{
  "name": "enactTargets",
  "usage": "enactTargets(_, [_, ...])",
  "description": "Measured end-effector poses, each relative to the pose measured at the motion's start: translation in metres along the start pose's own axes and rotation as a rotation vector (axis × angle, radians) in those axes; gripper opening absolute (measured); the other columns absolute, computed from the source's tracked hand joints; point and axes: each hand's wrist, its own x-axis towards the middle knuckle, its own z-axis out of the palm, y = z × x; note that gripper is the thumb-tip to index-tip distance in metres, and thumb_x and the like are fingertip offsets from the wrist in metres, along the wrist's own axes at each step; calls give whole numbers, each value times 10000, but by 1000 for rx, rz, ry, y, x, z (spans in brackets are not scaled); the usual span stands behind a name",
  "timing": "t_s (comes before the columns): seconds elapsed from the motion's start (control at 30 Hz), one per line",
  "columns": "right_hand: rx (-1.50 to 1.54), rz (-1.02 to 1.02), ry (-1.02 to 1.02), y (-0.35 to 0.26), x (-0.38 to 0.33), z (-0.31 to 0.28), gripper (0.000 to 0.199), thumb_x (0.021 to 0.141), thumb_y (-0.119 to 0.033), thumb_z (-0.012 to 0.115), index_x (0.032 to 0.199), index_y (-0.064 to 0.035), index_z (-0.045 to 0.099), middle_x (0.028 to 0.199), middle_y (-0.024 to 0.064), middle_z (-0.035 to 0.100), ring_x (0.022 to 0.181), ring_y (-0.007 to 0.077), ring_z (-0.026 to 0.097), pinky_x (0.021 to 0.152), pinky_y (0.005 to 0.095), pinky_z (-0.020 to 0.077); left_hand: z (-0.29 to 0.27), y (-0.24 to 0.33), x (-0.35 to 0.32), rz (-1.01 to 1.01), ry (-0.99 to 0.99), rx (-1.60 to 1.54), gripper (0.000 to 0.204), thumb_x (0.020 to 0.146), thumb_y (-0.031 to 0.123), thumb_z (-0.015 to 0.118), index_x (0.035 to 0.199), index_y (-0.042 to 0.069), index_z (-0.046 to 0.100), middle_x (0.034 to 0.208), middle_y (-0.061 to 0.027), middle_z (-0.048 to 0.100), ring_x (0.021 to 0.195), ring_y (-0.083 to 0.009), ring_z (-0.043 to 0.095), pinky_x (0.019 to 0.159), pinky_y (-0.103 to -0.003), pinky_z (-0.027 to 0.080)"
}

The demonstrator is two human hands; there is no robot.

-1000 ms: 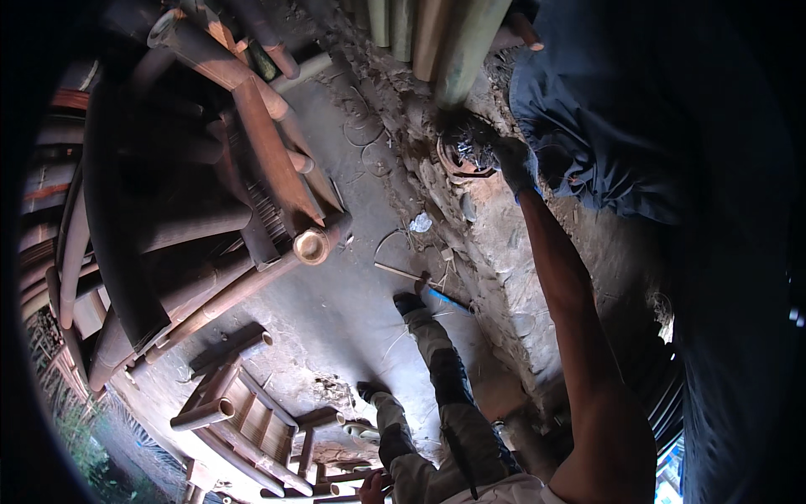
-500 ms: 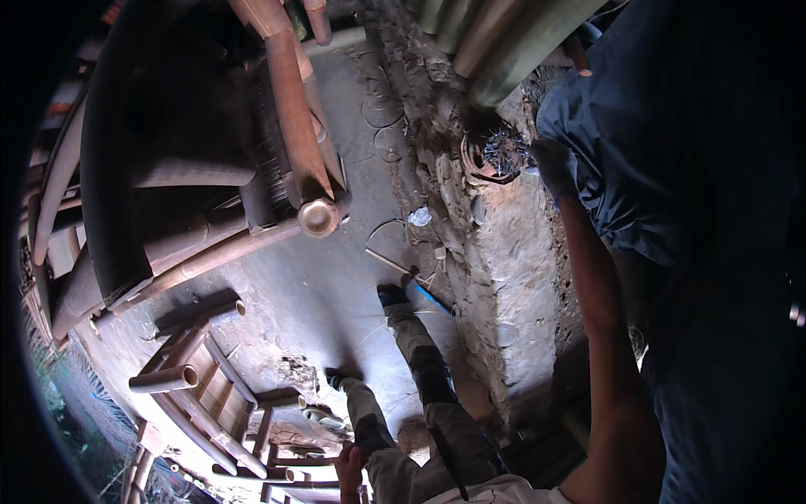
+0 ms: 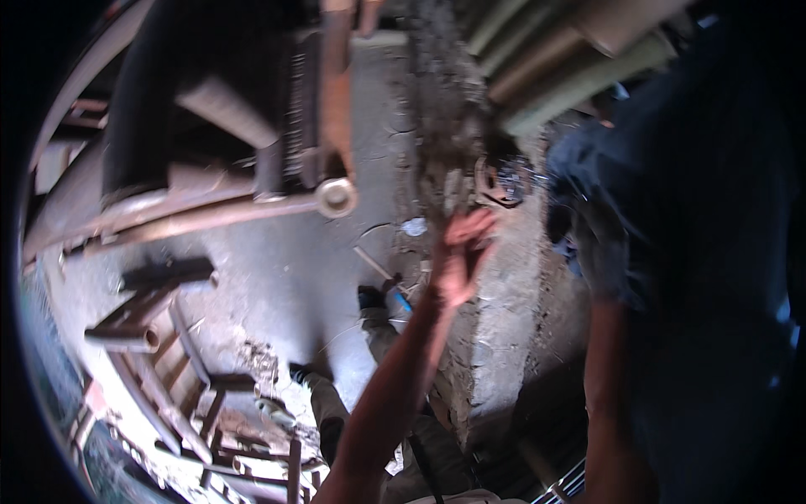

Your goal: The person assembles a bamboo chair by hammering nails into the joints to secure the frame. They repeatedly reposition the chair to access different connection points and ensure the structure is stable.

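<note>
My left hand [image 3: 460, 252] is raised from the lower middle on a bare forearm, fingers loosely apart and holding nothing. It hovers in front of a rough earthen ledge [image 3: 504, 336]. Just above it a dark round metal piece [image 3: 502, 181] lies on the ledge. My right forearm [image 3: 606, 403] runs up the right side into dark blue cloth [image 3: 579, 218], which covers the hand, so I cannot tell its grip. Below my left hand, a tool with a blue handle [image 3: 396, 296] lies on the grey floor beside my shoe [image 3: 369, 296].
A long rusty pipe with a round open end [image 3: 336, 197] crosses the floor under heavy dark machine parts [image 3: 218, 109]. Wooden frames [image 3: 168, 353] lie lower left. Thick poles [image 3: 571, 76] lean at the upper right. A large blue-clothed body [image 3: 714, 252] fills the right side.
The view has swung, and the scene appears larger. My bare left hand has come up in front of the ledge. The cloth-covered right hand, earlier at the round metal piece, has shifted to its right.
</note>
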Motion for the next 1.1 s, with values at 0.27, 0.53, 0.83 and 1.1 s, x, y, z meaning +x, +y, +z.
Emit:
enactTargets(0.27, [-974,-102,-332,7,-136,111,427,938,-92,514,1341,45,480,1225,245,565,1121,372,582,936,411,483,30,14,-51,-206,87,-306,401,980,403,483,1019,30,622,979,-111,670,905,-236,631,812,-360,504])
enactTargets(0.53, [-802,-223,-707,33,-222,156,398,864,-8,605,1251,56,538,1152,264,590,1108,413,585,925,437,496,-81,6,-183,-127,264,-464,260,973,356,567,944,97,576,860,-41,584,865,-224,586,764,-372,499])
enactTargets(0.83, [-596,83,-774,89,-213,166,234,806,-98,749,1011,-50,646,926,116,616,838,257,625,754,360,517,-111,20,-205,-90,317,-669,366,1003,437,521,751,180,459,650,58,354,510,-63,324,438,-229,270])
enactTargets(1.1, [-80,183,-231,186,48,7,489,889,-150,703,1330,-75,504,1256,117,577,1184,237,581,992,311,483,-118,51,-230,-233,-81,-710,411,1046,426,397,744,151,444,674,31,357,518,-88,286,475,-249,252])
